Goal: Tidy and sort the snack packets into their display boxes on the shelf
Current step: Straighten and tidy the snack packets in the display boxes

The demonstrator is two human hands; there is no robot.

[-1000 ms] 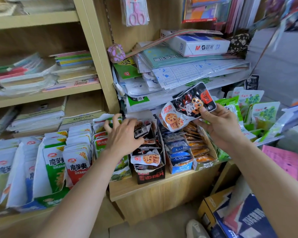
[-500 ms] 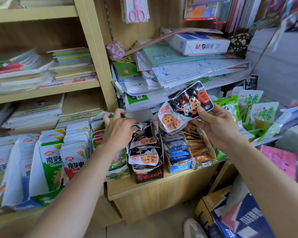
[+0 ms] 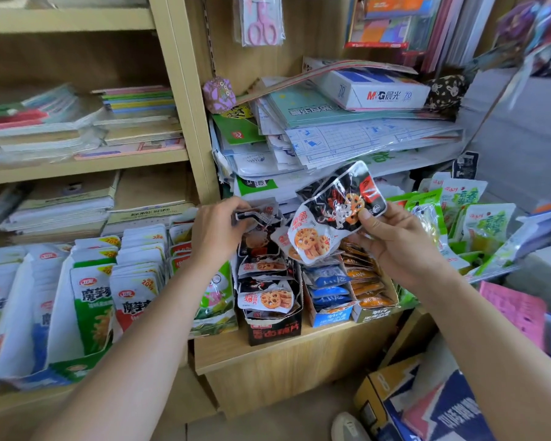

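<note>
wooden shelf (image 3: pixel 315 343), stacked stationery (image 3: pixel 347 138) above, cardboard box (image 3: pixel 371 394) on floor (image 3: pixel 280 424)

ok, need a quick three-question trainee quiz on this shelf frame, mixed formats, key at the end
1. True or false: the right hand holds lotus-root packets in the air.
2. The left hand grips the rear packet of the row in which container? A) black display box B) red tin C) wire basket
3. Fill in: the packaged scissors hanging at the top are ____ in colour.
Key: 1 true; 2 A; 3 pink.
</note>
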